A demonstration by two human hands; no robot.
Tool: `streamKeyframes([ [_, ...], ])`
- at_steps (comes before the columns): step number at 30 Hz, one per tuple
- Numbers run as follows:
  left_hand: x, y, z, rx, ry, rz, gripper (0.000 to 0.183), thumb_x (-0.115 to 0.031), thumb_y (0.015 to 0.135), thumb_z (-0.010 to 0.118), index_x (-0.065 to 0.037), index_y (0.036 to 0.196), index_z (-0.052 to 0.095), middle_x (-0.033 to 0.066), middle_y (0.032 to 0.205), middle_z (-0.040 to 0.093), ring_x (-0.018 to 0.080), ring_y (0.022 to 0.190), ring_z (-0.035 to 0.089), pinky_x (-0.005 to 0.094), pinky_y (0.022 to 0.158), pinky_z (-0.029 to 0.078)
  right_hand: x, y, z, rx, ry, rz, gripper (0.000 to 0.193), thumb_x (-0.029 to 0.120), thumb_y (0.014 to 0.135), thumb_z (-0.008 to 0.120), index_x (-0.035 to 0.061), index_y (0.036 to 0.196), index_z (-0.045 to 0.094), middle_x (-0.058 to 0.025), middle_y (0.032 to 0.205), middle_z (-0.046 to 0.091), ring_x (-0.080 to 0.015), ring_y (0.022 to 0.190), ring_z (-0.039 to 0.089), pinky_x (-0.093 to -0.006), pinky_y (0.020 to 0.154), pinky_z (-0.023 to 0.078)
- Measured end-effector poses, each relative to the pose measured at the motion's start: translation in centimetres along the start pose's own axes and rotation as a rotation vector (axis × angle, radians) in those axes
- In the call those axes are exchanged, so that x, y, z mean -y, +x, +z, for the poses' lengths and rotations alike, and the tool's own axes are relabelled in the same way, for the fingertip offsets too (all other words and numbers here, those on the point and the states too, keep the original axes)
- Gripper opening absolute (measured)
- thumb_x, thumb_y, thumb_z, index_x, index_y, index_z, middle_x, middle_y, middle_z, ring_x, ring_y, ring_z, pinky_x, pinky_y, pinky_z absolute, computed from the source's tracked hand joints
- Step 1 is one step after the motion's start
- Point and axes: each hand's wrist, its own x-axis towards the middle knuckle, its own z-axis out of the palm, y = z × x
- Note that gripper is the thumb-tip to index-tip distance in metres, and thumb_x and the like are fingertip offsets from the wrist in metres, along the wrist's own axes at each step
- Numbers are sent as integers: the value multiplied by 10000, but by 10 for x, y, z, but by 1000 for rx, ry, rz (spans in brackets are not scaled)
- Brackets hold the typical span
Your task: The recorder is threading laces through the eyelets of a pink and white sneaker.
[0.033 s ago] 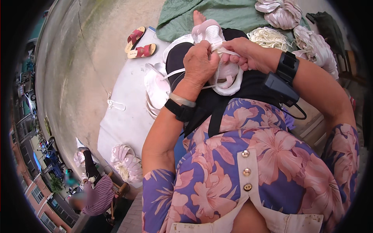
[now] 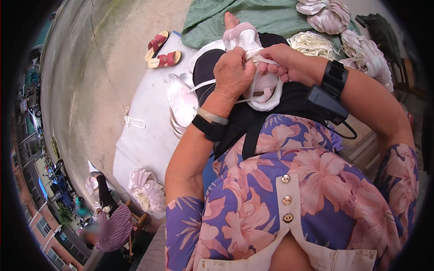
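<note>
Near the top centre of the frame, the left hand is closed around a white and pale pink shoe upper resting on the person's lap. The right hand pinches a flat white lace against it. A pair of red sandals lies on the ground at upper left, beside a green cloth.

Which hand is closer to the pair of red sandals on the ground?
Left. The left hand grips the pale shoe upper on the side toward the red sandals; the right hand holds it on the far side.
</note>
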Motion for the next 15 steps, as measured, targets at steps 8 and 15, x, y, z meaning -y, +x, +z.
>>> streamKeyframes([
  [8, 2, -4, -5, -22, 46, 7, 142, -157, 685, 585, -39, 714, 511, 133, 624, 549, 310, 605, 560, 399, 572, 446, -9, -4, 22, -163, 74, -143, 263, 260, 814, 457, 67, 668, 560, 11, 521, 432, -72, 424, 267, -252, 401, 211],
  [15, -8, -5, 6, -84, 3, 32, 143, -150, 683, 558, -40, 761, 509, 149, 743, 568, 337, 741, 562, 439, 649, 456, -16, -1, 8, -220, -8, -135, 212, 218, 763, 520, 67, 617, 547, 17, 491, 403, -87, 406, 307, -270, 394, 237],
])
